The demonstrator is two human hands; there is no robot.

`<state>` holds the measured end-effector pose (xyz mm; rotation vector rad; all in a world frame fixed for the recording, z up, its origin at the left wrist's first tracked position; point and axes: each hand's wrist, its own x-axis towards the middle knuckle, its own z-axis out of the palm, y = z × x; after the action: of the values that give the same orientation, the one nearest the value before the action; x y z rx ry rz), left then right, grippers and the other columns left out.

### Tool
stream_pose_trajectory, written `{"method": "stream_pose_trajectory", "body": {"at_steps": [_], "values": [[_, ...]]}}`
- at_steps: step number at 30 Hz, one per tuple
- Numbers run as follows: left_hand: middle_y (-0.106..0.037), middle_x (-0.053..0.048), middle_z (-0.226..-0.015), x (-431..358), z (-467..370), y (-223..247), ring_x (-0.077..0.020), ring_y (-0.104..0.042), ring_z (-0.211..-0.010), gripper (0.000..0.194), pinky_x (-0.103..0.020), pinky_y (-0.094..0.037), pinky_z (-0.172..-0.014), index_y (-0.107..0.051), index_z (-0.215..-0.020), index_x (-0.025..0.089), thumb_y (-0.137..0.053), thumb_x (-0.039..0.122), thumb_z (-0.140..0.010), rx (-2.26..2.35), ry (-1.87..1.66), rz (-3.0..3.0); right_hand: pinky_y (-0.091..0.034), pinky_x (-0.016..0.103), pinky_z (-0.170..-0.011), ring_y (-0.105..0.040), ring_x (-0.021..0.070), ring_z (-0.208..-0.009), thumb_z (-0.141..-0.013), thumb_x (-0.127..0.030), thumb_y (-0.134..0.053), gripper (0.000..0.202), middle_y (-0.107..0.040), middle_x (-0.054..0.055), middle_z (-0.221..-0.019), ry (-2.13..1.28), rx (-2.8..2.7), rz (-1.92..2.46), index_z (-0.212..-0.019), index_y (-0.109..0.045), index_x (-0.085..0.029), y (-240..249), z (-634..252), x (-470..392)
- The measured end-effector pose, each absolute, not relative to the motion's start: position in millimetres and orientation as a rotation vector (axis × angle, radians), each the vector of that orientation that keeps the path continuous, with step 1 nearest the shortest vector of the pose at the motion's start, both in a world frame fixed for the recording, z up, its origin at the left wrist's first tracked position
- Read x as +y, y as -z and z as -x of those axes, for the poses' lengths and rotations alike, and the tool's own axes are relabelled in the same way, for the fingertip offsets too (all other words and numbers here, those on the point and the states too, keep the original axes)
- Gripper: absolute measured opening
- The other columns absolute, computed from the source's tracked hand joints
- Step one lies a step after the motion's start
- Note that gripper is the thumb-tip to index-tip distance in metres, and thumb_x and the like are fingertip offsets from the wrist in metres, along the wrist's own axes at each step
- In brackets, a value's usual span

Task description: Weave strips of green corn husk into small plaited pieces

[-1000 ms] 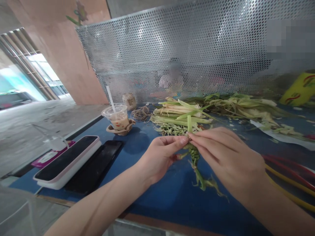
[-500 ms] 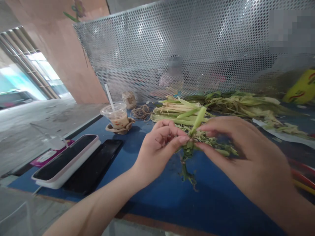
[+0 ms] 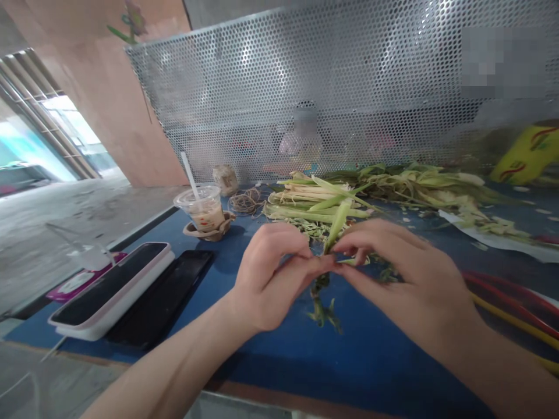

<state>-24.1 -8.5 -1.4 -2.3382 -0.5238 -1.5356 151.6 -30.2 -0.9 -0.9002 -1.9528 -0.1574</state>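
Above the blue table, my left hand [image 3: 275,276] pinches a small bundle of green plant strips [image 3: 322,314], thumb and fingers pressed together at its upper part. The bundle's darker lower end hangs below the fingers and splits into ragged tips. A pale green leaf strip [image 3: 339,224] stands up from its top. My right hand [image 3: 402,279] meets the left one there, its thumb and fingertips closed on a strip at the bundle. The fingers hide the exact pinch points. Just behind the hands lies a pile of cut pale green strips [image 3: 301,201].
Dried husks [image 3: 419,183] and white paper [image 3: 493,235] lie right of the pile. Red-handled tools [image 3: 510,297] sit by my right wrist. Leftward are twine [image 3: 247,201], an iced drink cup [image 3: 203,209], a phone [image 3: 161,297] and a white case [image 3: 113,291]. A perforated metal screen [image 3: 332,75] stands behind.
My left hand has turned and its fingers have curled in around the bundle. My right hand has closed in from the right, so the fingertips now meet. The view has shifted slightly.
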Motion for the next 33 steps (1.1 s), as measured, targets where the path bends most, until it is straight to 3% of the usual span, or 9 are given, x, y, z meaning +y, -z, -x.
{"method": "stream_pose_trajectory", "body": {"at_steps": [5,13,18,25,29,33], "values": [[-0.051,0.004,-0.056,-8,32,-8,-0.0104,-0.053,-0.056,0.019,-0.027,-0.047,-0.057,-0.053,-0.06,0.016,-0.069,0.008,-0.066,-0.348,1.399,2.289,-0.049,0.019,-0.068,-0.059,0.0106,-0.073,-0.076,-0.013,-0.06,0.007,-0.06,0.0,-0.075,0.13,-1.988,0.826,-0.079,-0.057,-0.019,1,-150,-32],[-0.063,0.003,-0.073,-17,38,-12,-0.0137,-0.061,-0.069,0.009,-0.031,-0.052,-0.06,-0.061,-0.065,0.019,-0.068,0.015,-0.07,-0.187,1.174,2.114,-0.049,0.017,-0.073,-0.061,0.0089,-0.075,-0.079,-0.013,-0.057,0.007,-0.065,0.0,-0.081,0.255,-1.946,0.729,-0.078,-0.059,-0.02,-4,-152,-45],[-0.064,0.002,-0.07,-21,35,-16,-0.0128,-0.061,-0.065,0.011,-0.027,-0.055,-0.054,-0.061,-0.065,0.017,-0.07,0.021,-0.069,-0.224,1.244,2.098,-0.05,0.016,-0.065,-0.061,0.0091,-0.067,-0.082,-0.019,-0.054,0.008,-0.065,-0.002,-0.075,0.45,-1.885,0.694,-0.079,-0.06,-0.022,1,-152,-46],[-0.069,-0.002,-0.08,-26,35,-9,-0.012,-0.065,-0.075,0.004,-0.025,-0.058,-0.068,-0.063,-0.078,0.012,-0.064,0.015,-0.075,-0.252,1.236,2.297,-0.052,0.02,-0.061,-0.061,0.0107,-0.067,-0.083,-0.019,-0.052,0.011,-0.066,-0.002,-0.077,0.559,-1.869,0.715,-0.078,-0.06,-0.023,4,-154,-43],[-0.07,-0.004,-0.08,-27,33,-9,-0.0124,-0.065,-0.076,0.017,-0.025,-0.058,-0.072,-0.062,-0.084,0.009,-0.069,0.011,-0.069,-0.387,1.318,2.391,-0.052,0.021,-0.066,-0.062,0.0116,-0.073,-0.081,-0.017,-0.053,0.011,-0.067,-0.002,-0.085,0.56,-1.947,0.695,-0.084,-0.062,-0.022,5,-160,-46],[-0.069,-0.001,-0.074,-25,33,-12,-0.0116,-0.065,-0.069,0.015,-0.026,-0.058,-0.067,-0.061,-0.081,0.015,-0.07,0.015,-0.069,-0.396,1.356,2.396,-0.053,0.023,-0.065,-0.062,0.0138,-0.073,-0.083,-0.019,-0.048,0.017,-0.067,-0.001,-0.086,0.592,-1.933,0.716,-0.088,-0.063,-0.025,8,-163,-47]]}}
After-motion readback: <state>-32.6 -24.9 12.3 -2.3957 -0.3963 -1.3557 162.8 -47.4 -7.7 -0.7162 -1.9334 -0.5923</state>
